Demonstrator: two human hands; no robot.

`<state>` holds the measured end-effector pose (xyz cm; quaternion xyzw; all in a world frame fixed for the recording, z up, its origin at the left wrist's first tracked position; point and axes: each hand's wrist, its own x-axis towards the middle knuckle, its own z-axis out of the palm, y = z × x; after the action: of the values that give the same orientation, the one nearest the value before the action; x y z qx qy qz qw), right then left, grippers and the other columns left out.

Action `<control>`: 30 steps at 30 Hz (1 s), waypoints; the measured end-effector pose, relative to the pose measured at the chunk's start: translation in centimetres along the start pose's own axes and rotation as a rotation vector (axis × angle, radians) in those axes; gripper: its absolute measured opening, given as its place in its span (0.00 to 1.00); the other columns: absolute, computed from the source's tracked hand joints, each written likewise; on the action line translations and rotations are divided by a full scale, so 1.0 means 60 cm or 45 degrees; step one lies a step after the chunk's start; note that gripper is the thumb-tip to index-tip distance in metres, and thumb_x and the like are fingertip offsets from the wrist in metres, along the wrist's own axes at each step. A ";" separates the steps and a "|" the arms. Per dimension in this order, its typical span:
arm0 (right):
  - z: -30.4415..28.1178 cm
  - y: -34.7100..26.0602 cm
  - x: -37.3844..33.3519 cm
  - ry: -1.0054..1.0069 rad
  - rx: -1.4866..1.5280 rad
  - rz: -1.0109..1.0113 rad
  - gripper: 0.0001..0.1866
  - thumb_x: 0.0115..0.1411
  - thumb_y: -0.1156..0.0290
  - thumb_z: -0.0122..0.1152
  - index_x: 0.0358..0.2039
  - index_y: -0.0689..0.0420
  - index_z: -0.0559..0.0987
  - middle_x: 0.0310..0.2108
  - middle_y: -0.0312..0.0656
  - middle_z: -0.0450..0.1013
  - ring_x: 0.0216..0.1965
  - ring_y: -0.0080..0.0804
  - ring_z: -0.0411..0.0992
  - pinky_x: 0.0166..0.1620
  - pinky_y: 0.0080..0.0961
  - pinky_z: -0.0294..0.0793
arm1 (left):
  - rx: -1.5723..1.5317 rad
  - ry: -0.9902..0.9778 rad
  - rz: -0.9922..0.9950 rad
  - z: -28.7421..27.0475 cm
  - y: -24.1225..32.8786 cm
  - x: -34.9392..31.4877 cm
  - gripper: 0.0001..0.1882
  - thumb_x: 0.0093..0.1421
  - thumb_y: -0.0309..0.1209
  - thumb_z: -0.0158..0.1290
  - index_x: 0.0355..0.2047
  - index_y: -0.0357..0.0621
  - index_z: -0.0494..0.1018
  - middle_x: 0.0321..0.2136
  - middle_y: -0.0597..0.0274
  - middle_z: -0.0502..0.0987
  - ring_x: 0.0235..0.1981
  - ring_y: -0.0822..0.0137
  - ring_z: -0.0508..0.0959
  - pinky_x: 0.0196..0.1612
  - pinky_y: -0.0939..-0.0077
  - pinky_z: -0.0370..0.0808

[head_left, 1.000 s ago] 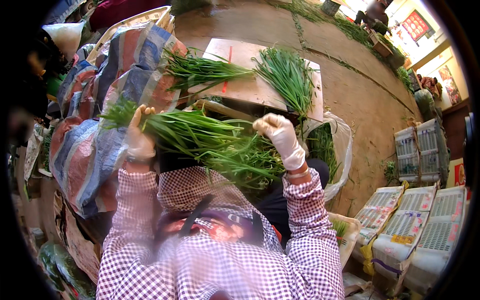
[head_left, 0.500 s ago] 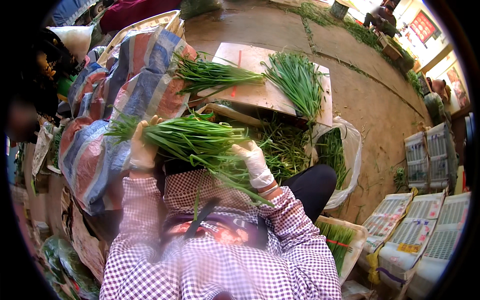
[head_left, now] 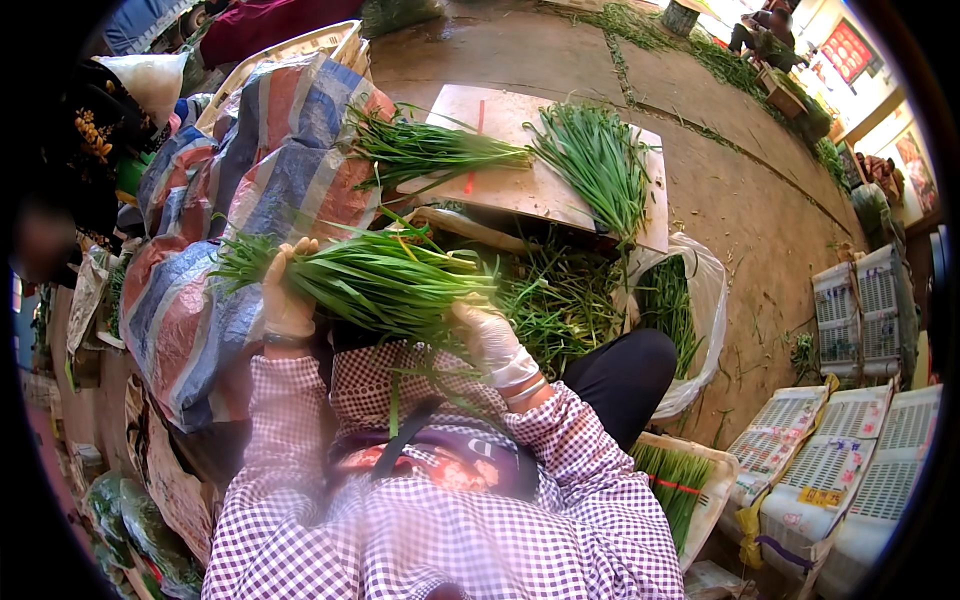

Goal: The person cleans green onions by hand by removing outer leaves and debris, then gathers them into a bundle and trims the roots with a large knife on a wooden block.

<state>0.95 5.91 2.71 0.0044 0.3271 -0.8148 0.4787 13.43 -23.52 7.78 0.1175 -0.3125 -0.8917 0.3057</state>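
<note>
gripping a bunch [head_left: 385,280] of slim, glossy blades, just beyond checked cloth [head_left: 365,378], in the thin-gloved left hand [head_left: 287,298], curled closed, and touching its right end with the right hand [head_left: 487,338], too hidden to tell how tightly. feathery leftward, vivid green, yellow-flecked. near a crinkly striped sack [head_left: 285,190], below the flat edge of a board [head_left: 505,185], roomier toward the leaf-flecked floor [head_left: 780,220] at right.

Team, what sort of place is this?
Likely a produce market or packing area: a held bunch of greens, perforated white crates at right, and leafy trimmings strewn over the floor.
</note>
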 end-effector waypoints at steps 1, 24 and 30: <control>0.007 -0.006 -0.005 -0.026 -0.022 -0.001 0.10 0.60 0.72 0.61 0.42 0.58 0.77 0.37 0.37 0.76 0.38 0.26 0.73 0.44 0.24 0.71 | 0.007 0.028 0.017 -0.003 0.000 0.001 0.06 0.63 0.33 0.52 0.33 0.45 0.72 0.42 0.53 0.78 0.49 0.57 0.75 0.58 0.56 0.69; -0.119 -0.125 -0.066 -0.028 -1.655 0.156 0.13 0.53 0.72 0.66 0.41 0.57 0.81 0.39 0.40 0.78 0.41 0.32 0.75 0.49 0.25 0.73 | -0.373 0.026 -0.010 -0.091 -0.016 0.029 0.18 0.66 0.41 0.43 0.23 0.47 0.70 0.22 0.62 0.74 0.29 0.65 0.75 0.43 0.66 0.72; -0.016 -0.098 -0.060 0.155 -1.637 -0.901 0.13 0.54 0.66 0.67 0.38 0.59 0.81 0.40 0.45 0.77 0.42 0.40 0.74 0.48 0.31 0.72 | -0.330 0.221 -0.019 -0.083 -0.020 0.024 0.18 0.65 0.42 0.44 0.23 0.47 0.71 0.21 0.63 0.75 0.28 0.65 0.76 0.43 0.65 0.74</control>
<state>-1.99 11.14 6.23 -0.3376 0.7482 -0.5661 0.0762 13.74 -26.06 3.14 0.1562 -0.1663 -0.9133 0.3374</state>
